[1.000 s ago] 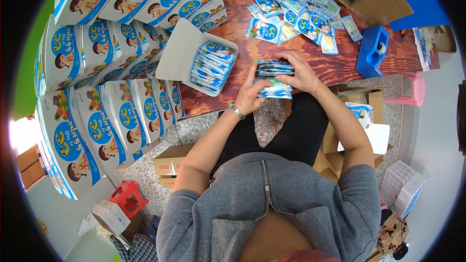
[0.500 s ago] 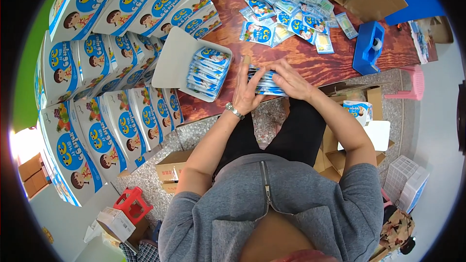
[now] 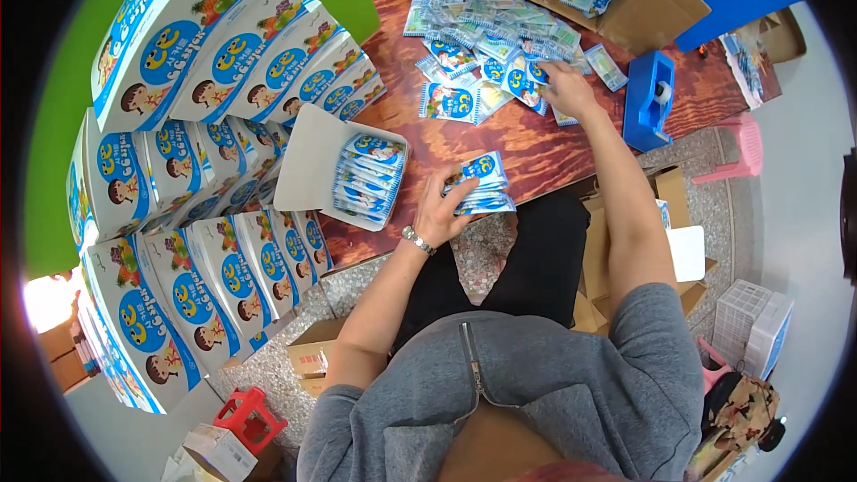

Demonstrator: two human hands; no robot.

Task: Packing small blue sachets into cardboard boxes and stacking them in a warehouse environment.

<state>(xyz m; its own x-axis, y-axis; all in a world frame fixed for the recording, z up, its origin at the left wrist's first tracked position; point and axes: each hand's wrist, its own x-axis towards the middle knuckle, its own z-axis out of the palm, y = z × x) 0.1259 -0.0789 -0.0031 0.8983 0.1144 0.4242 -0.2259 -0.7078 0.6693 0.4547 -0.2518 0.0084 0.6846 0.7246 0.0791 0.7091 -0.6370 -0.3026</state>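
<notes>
Hands at a table, seen from above and listed from near to far. Nearest are the grey top and black trousers of the seated person. A watch circles the left wrist. The left hand grips a stack of blue-and-white packets at the near edge of the table: the thumb lies across the packets, and the other fingers curl along the stack's left side. Whether the stack rests on the wood cannot be told. To its left, just beyond the hand, stands a white box, its lid folded back to the left and a row of similar packets inside. Further left, printed boxes rise in several tiers. The right hand reaches to the near right part of a loose pile. Its fingers are bent and close together, the tips at the right edge of one packet; whether they pinch it cannot be told. A blue tape dispenser stands to the right of this hand. Beyond the pile, an open carton holds more packets.
</notes>
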